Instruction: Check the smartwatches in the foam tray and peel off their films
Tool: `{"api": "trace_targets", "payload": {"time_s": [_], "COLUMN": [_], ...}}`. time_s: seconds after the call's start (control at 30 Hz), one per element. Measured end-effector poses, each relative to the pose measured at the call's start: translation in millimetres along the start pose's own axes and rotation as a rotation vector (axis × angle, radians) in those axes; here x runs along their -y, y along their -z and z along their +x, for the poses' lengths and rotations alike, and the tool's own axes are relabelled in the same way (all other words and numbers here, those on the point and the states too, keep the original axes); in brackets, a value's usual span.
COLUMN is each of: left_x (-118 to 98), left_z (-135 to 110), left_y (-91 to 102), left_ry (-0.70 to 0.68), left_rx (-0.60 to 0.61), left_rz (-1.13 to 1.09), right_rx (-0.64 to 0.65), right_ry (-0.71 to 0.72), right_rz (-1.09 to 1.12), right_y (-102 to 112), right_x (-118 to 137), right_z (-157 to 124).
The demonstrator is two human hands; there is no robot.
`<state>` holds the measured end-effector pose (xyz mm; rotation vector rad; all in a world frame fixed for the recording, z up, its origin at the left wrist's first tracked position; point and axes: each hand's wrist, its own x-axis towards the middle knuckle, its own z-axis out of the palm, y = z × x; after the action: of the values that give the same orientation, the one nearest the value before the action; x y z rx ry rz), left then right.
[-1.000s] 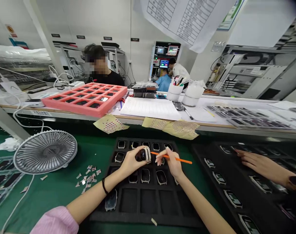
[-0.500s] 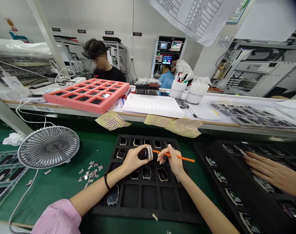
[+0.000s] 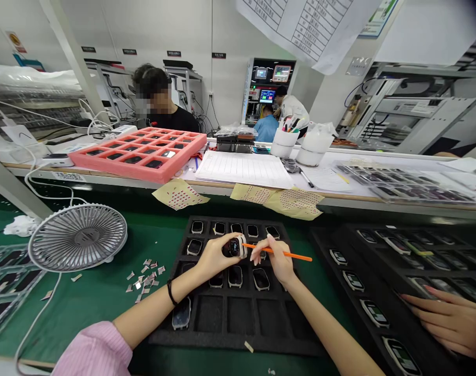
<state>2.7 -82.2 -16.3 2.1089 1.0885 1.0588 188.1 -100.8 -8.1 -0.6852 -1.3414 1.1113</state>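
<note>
Head view: above a black tray point(image 3: 222, 337) on a green desk point(image 3: 105, 297), the left hand point(image 3: 214, 256) has its grip closed on a watch point(image 3: 234, 246), held at the fingertips. The watch is tilted, dark screen toward the left and the viewer, pale edge rightward. The right hand point(image 3: 275, 256) grips an orange stick point(image 3: 298, 256) partway along; its long axis runs sideways, nearly level, the tip pointing left at the watch's edge. Contact is too small to tell.
</note>
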Motion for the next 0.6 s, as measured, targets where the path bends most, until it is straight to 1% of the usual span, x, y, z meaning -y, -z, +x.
{"api": "trace_targets", "payload": {"time_s": [0.23, 0.5, 0.6], "left_x": [2.5, 5.4, 3.8], "left_z": [0.5, -0.5, -0.1], "left_y": [-0.7, -1.7, -1.4], "left_ry": [-0.023, -0.006, -0.009], "left_rx": [0.004, -0.01, -0.011], "left_rz": [0.002, 0.05, 0.056], "right_rx": [-0.018, -0.01, -0.019], "right_ry": [0.008, 0.006, -0.012], "right_rz": [-0.011, -0.069, -0.048], "right_y": [1.3, -1.8, 0.4], "right_x": [-1.4, -2.0, -3.1], "right_z": [0.6, -1.0, -0.1]}}
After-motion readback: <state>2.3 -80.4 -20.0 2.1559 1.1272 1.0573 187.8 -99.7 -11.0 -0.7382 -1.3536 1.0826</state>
